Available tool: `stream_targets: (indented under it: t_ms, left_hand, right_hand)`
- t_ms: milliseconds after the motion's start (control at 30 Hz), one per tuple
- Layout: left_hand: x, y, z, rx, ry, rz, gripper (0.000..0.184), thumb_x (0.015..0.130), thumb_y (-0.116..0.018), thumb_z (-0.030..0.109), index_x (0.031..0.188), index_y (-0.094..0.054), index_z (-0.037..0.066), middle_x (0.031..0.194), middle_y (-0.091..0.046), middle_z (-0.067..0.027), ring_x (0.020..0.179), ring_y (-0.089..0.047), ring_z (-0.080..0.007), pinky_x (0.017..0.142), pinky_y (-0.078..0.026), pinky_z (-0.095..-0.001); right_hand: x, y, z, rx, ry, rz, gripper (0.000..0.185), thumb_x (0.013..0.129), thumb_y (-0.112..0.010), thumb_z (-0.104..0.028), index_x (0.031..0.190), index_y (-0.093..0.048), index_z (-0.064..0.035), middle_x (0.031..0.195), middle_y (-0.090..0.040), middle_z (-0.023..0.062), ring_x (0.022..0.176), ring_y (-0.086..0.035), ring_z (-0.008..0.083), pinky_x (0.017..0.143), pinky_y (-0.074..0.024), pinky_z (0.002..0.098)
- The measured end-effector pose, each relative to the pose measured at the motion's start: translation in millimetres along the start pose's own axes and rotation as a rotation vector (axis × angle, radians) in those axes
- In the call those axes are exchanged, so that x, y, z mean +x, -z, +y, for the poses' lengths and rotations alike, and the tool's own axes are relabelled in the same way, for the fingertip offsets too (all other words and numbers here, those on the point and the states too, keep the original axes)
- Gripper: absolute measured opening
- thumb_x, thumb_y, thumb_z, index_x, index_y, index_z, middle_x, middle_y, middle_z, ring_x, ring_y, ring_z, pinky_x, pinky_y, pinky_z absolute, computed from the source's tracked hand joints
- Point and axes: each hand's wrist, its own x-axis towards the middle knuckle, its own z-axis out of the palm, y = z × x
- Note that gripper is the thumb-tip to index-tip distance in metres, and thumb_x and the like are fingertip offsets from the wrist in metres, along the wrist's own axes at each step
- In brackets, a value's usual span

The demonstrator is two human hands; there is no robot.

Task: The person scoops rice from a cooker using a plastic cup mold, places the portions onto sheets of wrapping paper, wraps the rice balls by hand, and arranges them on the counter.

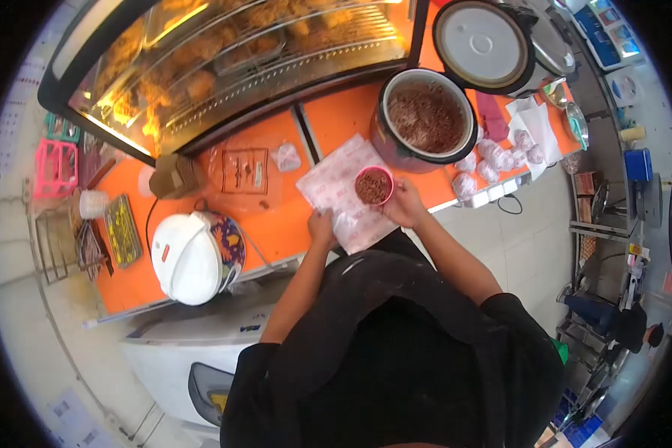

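Two hands of ours share one sheet: our right hand (403, 205), fingers partly curled, grips the side of a pink cup (390, 193) filled with dark reddish grains (371, 186), and our left hand (322, 228), fingers bent in, holds the near left edge of the patterned paper (328, 183). The cup is over the paper's right part; whether they touch we cannot tell. Just beyond, we see an open pot (388, 142) of similar grains, wrapped bundles (493, 153) to its right. Farther left on our orange counter (351, 108) stands a white cooker (187, 257)
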Motion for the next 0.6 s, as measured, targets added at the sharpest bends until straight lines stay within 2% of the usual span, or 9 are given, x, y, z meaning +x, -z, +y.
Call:
stream_targets:
  t_ms: [133, 233, 267, 300, 367, 467, 533, 567, 600]
  left_hand:
    - [3, -8, -1, -0.245, 0.111, 0.005, 0.024, 0.089, -0.068, 0.016, 0.101, -0.069, -0.004, 0.089, -0.072, -0.0121, 0.08, -0.068, -0.0194, 0.072, -0.053, -0.0363]
    - [-7, -9, 20, -0.019, 0.074, 0.059, 0.023, 0.088, -0.069, 0.016, 0.099, -0.07, -0.004, 0.085, -0.072, -0.0121, 0.077, -0.068, -0.0213, 0.072, -0.053, -0.0374]
    - [-5, -8, 16, -0.022, 0.071, 0.066, 0.023, 0.088, -0.069, 0.016, 0.099, -0.07, -0.004, 0.085, -0.072, -0.0121, 0.077, -0.068, -0.0213, 0.072, -0.053, -0.0374]
    - [1, -8, 8, 0.085, 0.004, 0.105, 0.023, 0.087, -0.07, 0.017, 0.098, -0.07, -0.004, 0.084, -0.072, -0.0134, 0.077, -0.068, -0.023, 0.073, -0.053, -0.0381]
    - [2, -10, 7, 0.193, -0.065, 0.145, 0.024, 0.086, -0.071, 0.018, 0.097, -0.07, -0.004, 0.083, -0.072, -0.0148, 0.076, -0.069, -0.0247, 0.073, -0.053, -0.0389]
    - [-17, -12, 33, 0.182, -0.069, 0.11, 0.025, 0.091, -0.068, 0.013, 0.108, -0.068, -0.006, 0.096, -0.073, -0.0148, 0.08, -0.068, -0.0215, 0.072, -0.053, -0.0382]
    - [-18, -12, 41, 0.53, -0.112, 0.198, 0.03, 0.086, -0.069, 0.024, 0.096, -0.069, -0.005, 0.09, -0.072, -0.023, 0.088, -0.07, -0.0337, 0.078, -0.052, -0.0443]
    - [-10, -8, 21, 0.443, -0.112, 0.166, 0.034, 0.087, -0.067, 0.025, 0.1, -0.069, -0.006, 0.098, -0.071, -0.027, 0.095, -0.069, -0.0392, 0.082, -0.052, -0.0478]
    - [-25, -8, 43, 0.515, -0.112, 0.145, 0.037, 0.087, -0.067, 0.026, 0.102, -0.068, -0.008, 0.105, -0.069, -0.0296, 0.099, -0.067, -0.0426, 0.085, -0.051, -0.0497]
  right_hand:
    - [15, -5, 12, -0.21, 0.062, 0.293, 0.055, 0.106, -0.037, -0.044, 0.144, -0.046, -0.0049, 0.139, -0.057, 0.0154, 0.122, -0.06, 0.0297, 0.097, -0.0527, 0.0453]
    - [29, 2, 30, -1.218, 0.313, 0.313, 0.053, 0.105, -0.049, -0.041, 0.146, -0.043, -0.0073, 0.146, -0.048, 0.0159, 0.131, -0.051, 0.0282, 0.105, -0.0464, 0.0479]
    - [39, 24, 47, -1.546, 0.576, 0.261, 0.058, 0.098, -0.063, -0.036, 0.147, -0.044, -0.0103, 0.148, -0.045, 0.0203, 0.133, -0.047, 0.0354, 0.106, -0.0431, 0.0502]
    - [38, 14, 52, -1.546, 0.579, 0.254, 0.058, 0.098, -0.063, -0.036, 0.147, -0.044, -0.0103, 0.148, -0.045, 0.0203, 0.133, -0.047, 0.0354, 0.106, -0.0431, 0.0502]
    - [31, 0, 63, -2.317, 0.401, 0.154, 0.057, 0.092, -0.065, -0.032, 0.145, -0.049, -0.0167, 0.148, -0.044, 0.0237, 0.128, -0.047, 0.0438, 0.105, -0.0414, 0.0545]
    - [31, 22, 76, -2.323, 0.501, 0.078, 0.057, 0.089, -0.068, -0.032, 0.143, -0.053, -0.0234, 0.15, -0.04, 0.025, 0.124, -0.046, 0.0516, 0.104, -0.0408, 0.0568]
    - [35, 27, 78, -2.263, 0.544, 0.113, 0.049, 0.09, -0.066, -0.033, 0.137, -0.058, -0.0196, 0.147, -0.044, 0.0259, 0.125, -0.048, 0.051, 0.105, -0.0394, 0.0578]
    - [33, -23, 54, -2.098, 0.078, 0.058, 0.04, 0.093, -0.062, -0.03, 0.129, -0.06, -0.0121, 0.139, -0.051, 0.025, 0.128, -0.049, 0.0451, 0.105, -0.0403, 0.0536]
    - [31, 4, 71, -2.074, 0.49, 0.09, 0.031, 0.093, -0.06, -0.025, 0.118, -0.062, -0.0075, 0.122, -0.059, 0.0228, 0.122, -0.054, 0.0389, 0.1, -0.0422, 0.0505]
